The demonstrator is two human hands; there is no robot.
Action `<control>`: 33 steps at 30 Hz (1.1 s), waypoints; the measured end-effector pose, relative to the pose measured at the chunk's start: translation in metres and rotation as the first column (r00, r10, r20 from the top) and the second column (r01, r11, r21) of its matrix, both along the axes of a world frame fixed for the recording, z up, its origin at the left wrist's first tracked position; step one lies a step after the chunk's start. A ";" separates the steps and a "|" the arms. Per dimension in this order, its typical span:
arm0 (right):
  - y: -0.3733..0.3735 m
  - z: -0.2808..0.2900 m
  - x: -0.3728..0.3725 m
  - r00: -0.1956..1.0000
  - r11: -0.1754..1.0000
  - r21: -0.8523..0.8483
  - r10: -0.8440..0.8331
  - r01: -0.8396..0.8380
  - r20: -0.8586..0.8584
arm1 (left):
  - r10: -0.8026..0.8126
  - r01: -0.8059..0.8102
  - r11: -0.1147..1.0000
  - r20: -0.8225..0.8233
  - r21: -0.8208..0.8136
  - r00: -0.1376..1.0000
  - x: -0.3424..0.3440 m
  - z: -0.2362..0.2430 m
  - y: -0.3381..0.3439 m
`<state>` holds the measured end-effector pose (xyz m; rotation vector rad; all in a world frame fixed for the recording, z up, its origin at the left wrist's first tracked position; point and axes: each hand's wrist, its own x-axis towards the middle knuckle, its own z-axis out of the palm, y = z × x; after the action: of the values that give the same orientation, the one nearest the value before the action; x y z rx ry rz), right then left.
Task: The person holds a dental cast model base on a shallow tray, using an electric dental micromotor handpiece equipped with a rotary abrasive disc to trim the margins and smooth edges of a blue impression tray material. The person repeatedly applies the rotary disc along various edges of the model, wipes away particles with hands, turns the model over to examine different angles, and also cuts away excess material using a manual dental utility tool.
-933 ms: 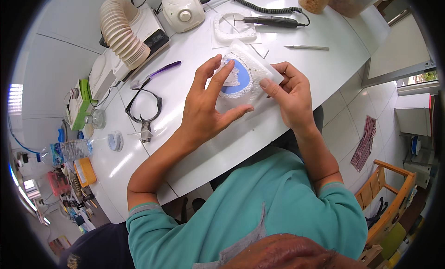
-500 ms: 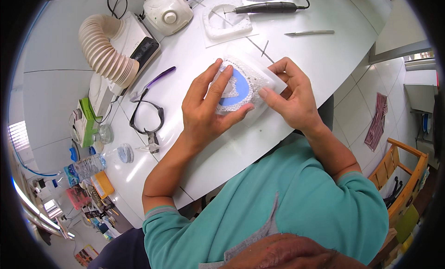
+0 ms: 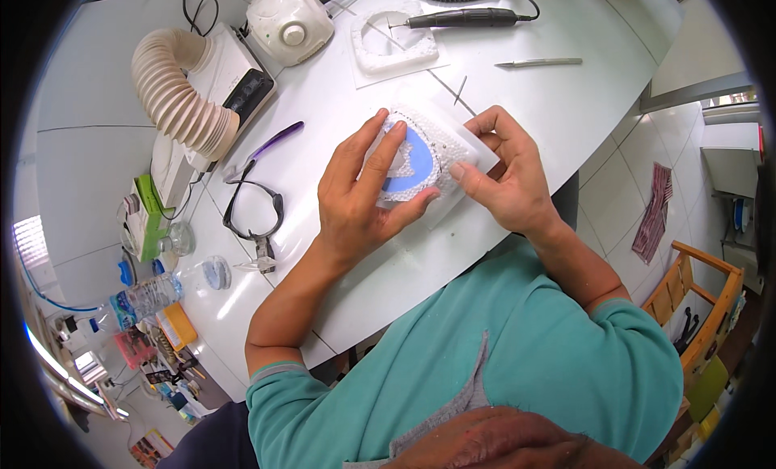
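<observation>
A white piece with a bumpy, beaded surface and a blue curved area [image 3: 422, 158] around a pale middle is between my two hands, above the table. My left hand [image 3: 353, 190] lies over its left side, fingers along the far edge and thumb along the near one, gripping it. With thumb and bent fingers, my right hand [image 3: 517, 178] pinches the right side, by a smooth white flat corner [image 3: 482, 151]. The right fingertips are partly hidden beneath that corner. Beyond the hands, a thin metal pin [image 3: 461, 90] rests on the table.
A black rotary handpiece [image 3: 461, 19] lies across a white ring-shaped block [image 3: 364, 53] at the back. To its right is a slim metal tool [image 3: 537, 63]. Glasses [image 3: 280, 206], a ribbed hose [image 3: 158, 85], a white control box [image 3: 287, 25] and a plastic bottle [image 3: 149, 295] are leftward.
The white piece is tilted slightly differently between my hands, and both hands keep their hold. The whole view has shifted slightly.
</observation>
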<state>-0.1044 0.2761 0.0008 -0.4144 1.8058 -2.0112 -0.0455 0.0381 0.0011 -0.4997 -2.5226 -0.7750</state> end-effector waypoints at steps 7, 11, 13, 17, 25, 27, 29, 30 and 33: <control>-0.001 0.000 0.000 0.999 1.000 0.009 -0.001 0.001 -0.035 | -0.010 0.010 1.000 0.002 0.008 1.000 0.000 0.000 0.000; -0.002 -0.003 0.000 0.999 1.000 0.000 0.007 -0.007 -0.040 | -0.001 0.002 0.997 -0.018 0.073 1.000 0.000 -0.002 0.002; -0.002 -0.009 -0.002 1.000 0.997 -0.081 0.009 -0.009 -0.002 | 0.009 -0.007 0.997 -0.027 0.076 1.000 0.000 -0.001 0.003; 0.014 0.005 -0.015 0.869 0.939 0.162 -0.204 0.305 -0.450 | 0.037 -0.048 0.987 0.074 0.154 0.997 -0.001 -0.003 0.000; 0.081 -0.018 -0.119 0.415 0.536 0.420 0.136 0.732 -0.899 | 0.017 -0.039 0.991 0.161 0.132 0.987 -0.003 -0.003 -0.001; 0.084 -0.020 -0.124 0.462 0.542 0.457 0.138 0.705 -0.876 | 0.027 -0.043 0.993 0.151 0.108 0.988 -0.003 -0.004 0.000; 0.082 -0.016 -0.124 0.587 0.576 0.510 0.063 0.639 -0.807 | 0.035 -0.049 0.994 0.146 0.099 0.989 -0.002 -0.007 0.000; 0.082 -0.016 -0.125 0.587 0.575 0.512 0.067 0.638 -0.807 | 0.040 -0.052 0.995 0.142 0.085 0.989 -0.002 -0.008 -0.001; 0.081 -0.018 -0.127 0.551 0.557 0.517 0.124 0.650 -0.825 | 0.056 -0.059 0.998 0.109 0.029 0.992 -0.001 -0.010 -0.001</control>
<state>-0.2311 0.3573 -0.0173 -0.8309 3.3183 -0.8474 -0.0465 0.0375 -0.0086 -0.3816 -2.6067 -0.8409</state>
